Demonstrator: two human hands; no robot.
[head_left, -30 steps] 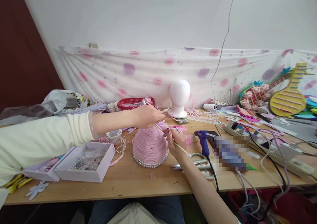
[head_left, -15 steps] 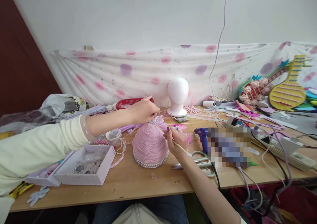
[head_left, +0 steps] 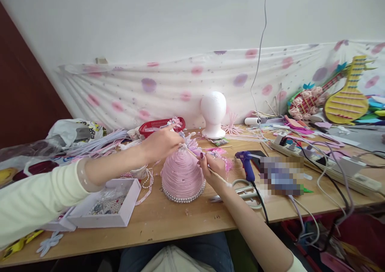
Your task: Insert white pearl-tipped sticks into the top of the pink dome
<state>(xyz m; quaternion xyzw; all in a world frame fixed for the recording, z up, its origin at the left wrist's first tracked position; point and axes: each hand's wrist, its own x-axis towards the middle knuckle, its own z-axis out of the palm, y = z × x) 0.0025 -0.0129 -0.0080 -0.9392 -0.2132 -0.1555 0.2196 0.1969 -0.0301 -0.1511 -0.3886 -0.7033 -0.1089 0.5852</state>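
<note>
A pink dome-shaped piece (head_left: 183,175), wound with cord and edged with pearl beads, stands on the table in front of me. My left hand (head_left: 169,140) is at its top, fingers bent together in a pinch; what lies between the fingertips is hidden. My right hand (head_left: 213,167) is closed around a thin stick (head_left: 221,178), whose far end reaches the white tuft at the dome's peak. Pale purple and pink fringe (head_left: 192,142) shows behind the peak. Open-handled scissors (head_left: 248,193) lie beside my right forearm.
A white foam head (head_left: 213,113) stands behind the dome, with a red basket (head_left: 147,126) to its left. A white box of beads (head_left: 120,220) sits at left. A purple glue gun (head_left: 247,165) and a power strip (head_left: 325,165) with cables lie at right.
My left hand has shifted slightly left, and its forearm sits lower in view. The right hand keeps the stick at the dome's top. The camera view has turned slightly.
</note>
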